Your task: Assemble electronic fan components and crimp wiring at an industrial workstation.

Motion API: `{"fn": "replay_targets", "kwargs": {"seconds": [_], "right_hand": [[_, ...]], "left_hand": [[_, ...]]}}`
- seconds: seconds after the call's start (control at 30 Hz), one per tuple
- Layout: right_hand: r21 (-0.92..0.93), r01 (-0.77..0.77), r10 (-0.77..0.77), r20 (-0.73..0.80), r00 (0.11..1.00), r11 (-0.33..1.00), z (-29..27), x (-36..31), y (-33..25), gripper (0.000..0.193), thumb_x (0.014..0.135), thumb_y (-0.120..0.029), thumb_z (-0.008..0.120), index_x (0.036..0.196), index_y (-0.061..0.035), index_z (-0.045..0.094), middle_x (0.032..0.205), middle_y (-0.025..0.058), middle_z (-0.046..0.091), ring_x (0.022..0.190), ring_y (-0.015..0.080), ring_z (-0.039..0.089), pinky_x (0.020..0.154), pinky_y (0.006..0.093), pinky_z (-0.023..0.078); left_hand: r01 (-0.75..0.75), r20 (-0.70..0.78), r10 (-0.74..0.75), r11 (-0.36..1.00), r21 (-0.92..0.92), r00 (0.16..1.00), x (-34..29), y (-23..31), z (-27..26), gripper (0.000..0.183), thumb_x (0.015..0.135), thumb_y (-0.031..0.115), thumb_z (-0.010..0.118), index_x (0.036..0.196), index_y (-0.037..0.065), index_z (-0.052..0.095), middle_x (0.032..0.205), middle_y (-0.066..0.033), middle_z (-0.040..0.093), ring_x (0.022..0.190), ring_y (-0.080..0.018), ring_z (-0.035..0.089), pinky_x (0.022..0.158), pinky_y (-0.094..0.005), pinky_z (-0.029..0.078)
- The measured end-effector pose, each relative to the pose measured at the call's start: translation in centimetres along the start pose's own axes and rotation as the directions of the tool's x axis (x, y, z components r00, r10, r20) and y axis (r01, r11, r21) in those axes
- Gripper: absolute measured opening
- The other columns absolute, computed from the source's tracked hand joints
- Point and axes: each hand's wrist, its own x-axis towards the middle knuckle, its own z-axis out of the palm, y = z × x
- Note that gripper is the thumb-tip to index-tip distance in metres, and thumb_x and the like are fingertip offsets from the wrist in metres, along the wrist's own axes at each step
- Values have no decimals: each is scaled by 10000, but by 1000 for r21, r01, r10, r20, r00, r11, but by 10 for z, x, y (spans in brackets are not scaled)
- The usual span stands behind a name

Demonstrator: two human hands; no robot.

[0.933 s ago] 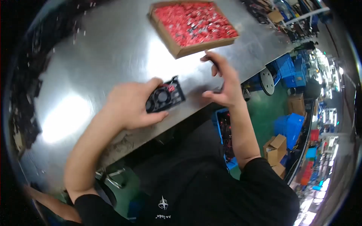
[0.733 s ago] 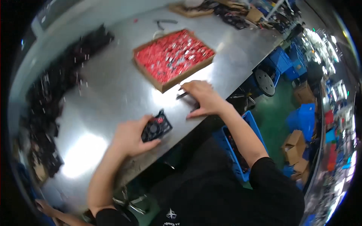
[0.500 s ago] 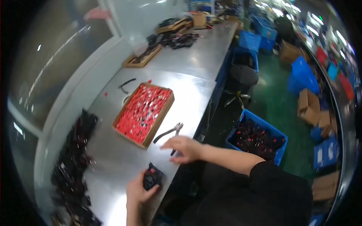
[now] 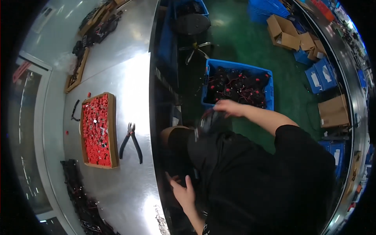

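Observation:
My right hand [image 4: 229,107] is closed on a dark, motion-blurred part [image 4: 210,120] at the near left rim of a blue crate [image 4: 238,64]. Thin wires seem to show on the part, but its kind cannot be made out. Inside the crate lie many black parts [image 4: 243,84] with red pieces and wires. Just off the table's edge, my left hand [image 4: 183,192] is open, fingers apart and nothing in them. A pair of cutting pliers [image 4: 131,143] with dark handles rests on the metal table, handles spread, beside a cardboard tray [image 4: 112,133] full of small red pieces [image 4: 95,131].
Black wired parts [image 4: 80,196] are heaped along the table's wall side. A dark curved tool [image 4: 75,111] lies left of the tray. Beyond the crate stands a round black stool [image 4: 191,24]. Cardboard boxes [image 4: 282,32] and blue bins [image 4: 321,75] line the right side.
My view has swung right toward the crate. My left hand has let go of the black part and left the table. The right hand has moved from beside the pliers to the crate's rim.

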Motion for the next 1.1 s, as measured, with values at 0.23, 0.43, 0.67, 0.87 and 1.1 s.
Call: {"fn": "replay_targets", "kwargs": {"seconds": [0.23,0.43,0.67,0.87,1.1], "right_hand": [[-209,143,-214,-375,902,968,-138,26,167,838,947,-393,793,1623,-170,350,874,91,644,609,140,557,499,326,462],[-535,325,-290,152,945,780,-7,35,101,302,1018,-214,689,1256,-28,675,822,5,649,655,92,580,582,261,465],[-133,987,-711,702,28,-92,208,-72,-172,127,865,-55,632,971,-28,696,777,98,621,674,281,591,652,386,455],[-311,916,-809,587,-24,-252,330,-49,-191,277,867,-74,674,1133,0,695,1159,182,693,1107,403,656,1025,475,497],[-288,950,-761,641,96,-123,355,-47,-189,177,862,-111,700,1005,-7,700,1138,162,709,1105,375,659,984,459,509]], "left_hand": [[201,227,-218,975,97,949,-37,-21,-18,602,1001,424,691,1443,25,605,1076,-190,761,955,-340,741,838,-423,565],[-109,115,112,993,-38,987,-62,-37,-68,430,973,291,724,1354,101,662,1069,-132,718,976,-333,705,810,-412,573],[-227,-413,234,972,67,880,-81,-37,-127,345,859,111,793,1197,112,724,1054,-102,698,930,-315,683,768,-401,580],[197,-577,31,924,327,816,-44,-110,-216,318,902,247,748,1146,46,715,1227,-172,687,1220,-379,598,1052,-453,496],[702,-826,-115,599,386,552,-74,-293,-351,760,933,486,689,1514,29,513,1603,-333,397,1511,-525,327,1212,-538,371]]}}
